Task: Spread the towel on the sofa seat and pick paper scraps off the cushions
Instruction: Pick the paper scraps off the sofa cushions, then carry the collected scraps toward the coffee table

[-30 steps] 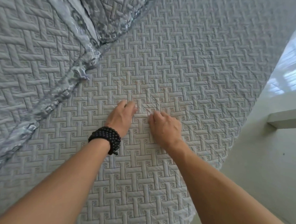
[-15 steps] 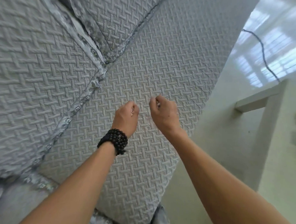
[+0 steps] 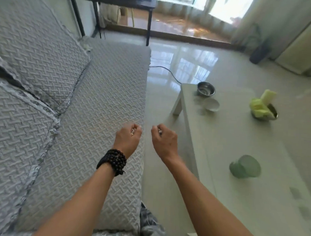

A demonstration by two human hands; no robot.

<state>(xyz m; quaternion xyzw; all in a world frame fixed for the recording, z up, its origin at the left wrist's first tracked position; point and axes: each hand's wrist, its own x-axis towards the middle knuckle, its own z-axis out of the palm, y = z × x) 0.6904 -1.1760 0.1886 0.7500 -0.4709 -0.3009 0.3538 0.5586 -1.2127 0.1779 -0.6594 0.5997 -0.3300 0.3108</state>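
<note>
The grey quilted towel point(image 3: 102, 91) lies flat over the sofa seat, reaching its front edge. My left hand point(image 3: 127, 139), with a black bead bracelet on the wrist, is raised over that front edge, fingers curled around small white paper scraps point(image 3: 132, 133). My right hand point(image 3: 163, 141) hovers just off the seat above the floor gap, fingers also closed on a small pale scrap. Both hands are lifted clear of the fabric. Back cushions point(image 3: 39, 48) in the same quilted cover stand to the left.
A white low table point(image 3: 238, 142) stands to the right with a steel bowl point(image 3: 206, 88), a white dish point(image 3: 211, 104), a container of green stuff point(image 3: 262, 108) and a green cup point(image 3: 245, 167). A cable runs over the glossy floor. A dark table frame stands beyond the sofa's end.
Both hands lifted off the seat fabric, closed into fists on scraps, and moved right to the seat's front edge. The view swung up and right, bringing the low table into sight.
</note>
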